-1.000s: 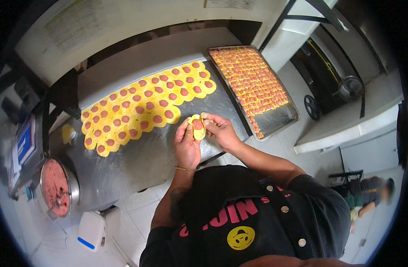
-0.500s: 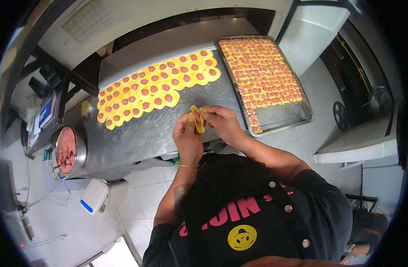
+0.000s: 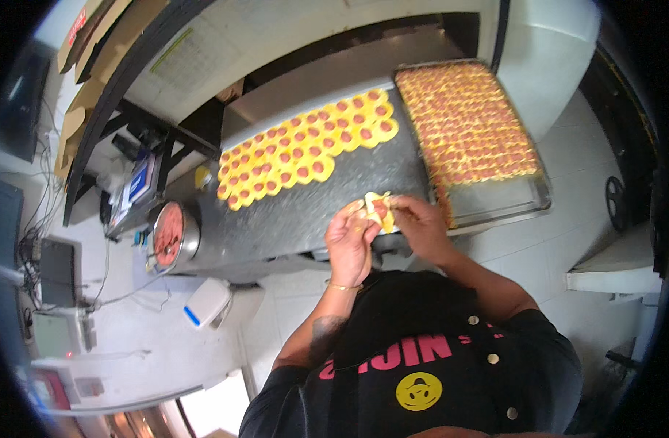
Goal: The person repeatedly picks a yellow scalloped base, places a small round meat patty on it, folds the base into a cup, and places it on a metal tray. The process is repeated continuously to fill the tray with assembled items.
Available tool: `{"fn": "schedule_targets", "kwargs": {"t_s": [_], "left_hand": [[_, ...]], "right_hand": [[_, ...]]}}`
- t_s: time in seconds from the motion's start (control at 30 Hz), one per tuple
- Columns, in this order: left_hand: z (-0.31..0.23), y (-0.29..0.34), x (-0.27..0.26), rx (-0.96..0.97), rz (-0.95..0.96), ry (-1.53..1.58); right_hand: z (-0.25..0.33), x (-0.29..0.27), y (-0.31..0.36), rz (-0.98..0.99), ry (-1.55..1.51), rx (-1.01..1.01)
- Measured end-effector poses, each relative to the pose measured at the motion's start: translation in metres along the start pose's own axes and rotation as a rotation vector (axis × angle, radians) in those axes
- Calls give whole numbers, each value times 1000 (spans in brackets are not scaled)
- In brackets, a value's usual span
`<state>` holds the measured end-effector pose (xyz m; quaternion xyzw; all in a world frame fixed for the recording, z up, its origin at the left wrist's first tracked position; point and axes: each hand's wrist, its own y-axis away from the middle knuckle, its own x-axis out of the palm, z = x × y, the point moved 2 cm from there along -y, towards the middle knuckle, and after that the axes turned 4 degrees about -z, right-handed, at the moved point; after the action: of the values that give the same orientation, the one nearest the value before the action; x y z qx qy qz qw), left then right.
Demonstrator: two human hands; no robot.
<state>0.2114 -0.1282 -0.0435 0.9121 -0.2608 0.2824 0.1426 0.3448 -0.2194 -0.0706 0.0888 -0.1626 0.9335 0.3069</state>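
My left hand (image 3: 347, 239) and my right hand (image 3: 422, 225) meet in front of my body, just over the table's near edge. Between their fingertips is a yellow dumpling wrapper (image 3: 374, 201), its edges bent up and uneven around pink filling. Part of it is hidden by my fingers. Beyond them, overlapping round yellow wrappers (image 3: 321, 169) lie in rows on the dark table (image 3: 276, 223), each with a ball of pink filling. To the right, a large metal tray (image 3: 487, 204) holds close rows of shaped dumplings (image 3: 474, 120), with its near part bare.
A metal bowl (image 3: 191, 237) of pink minced filling (image 3: 171, 228) stands at the table's left end. Behind it rises a black shelf frame (image 3: 177, 135) with papers and a blue-and-white box (image 3: 140, 181). A white bin (image 3: 209, 301) is below the table.
The wrapper, folded like a taco before, now has its edges pinched and gathered more around the filling. Both hands still hold it. The whole view has shifted, so the scene appears further right.
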Motion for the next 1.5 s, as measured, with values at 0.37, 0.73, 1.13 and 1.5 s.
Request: {"fn": "schedule_targets", "kwargs": {"t_s": [0.37,0.73,1.13,1.5], "left_hand": [[-2,-3,19,19,148,26],[-26,-22,9,78,235,163],[-31,-29,5,283,117,165],[-27,-40,6,220,188,166]], "right_hand": [[33,2,-19,-27,-129,190],[90,15,-32,163,481,-318],[74,43,-44,29,517,-269],[70,36,-36,6,671,-404]]}}
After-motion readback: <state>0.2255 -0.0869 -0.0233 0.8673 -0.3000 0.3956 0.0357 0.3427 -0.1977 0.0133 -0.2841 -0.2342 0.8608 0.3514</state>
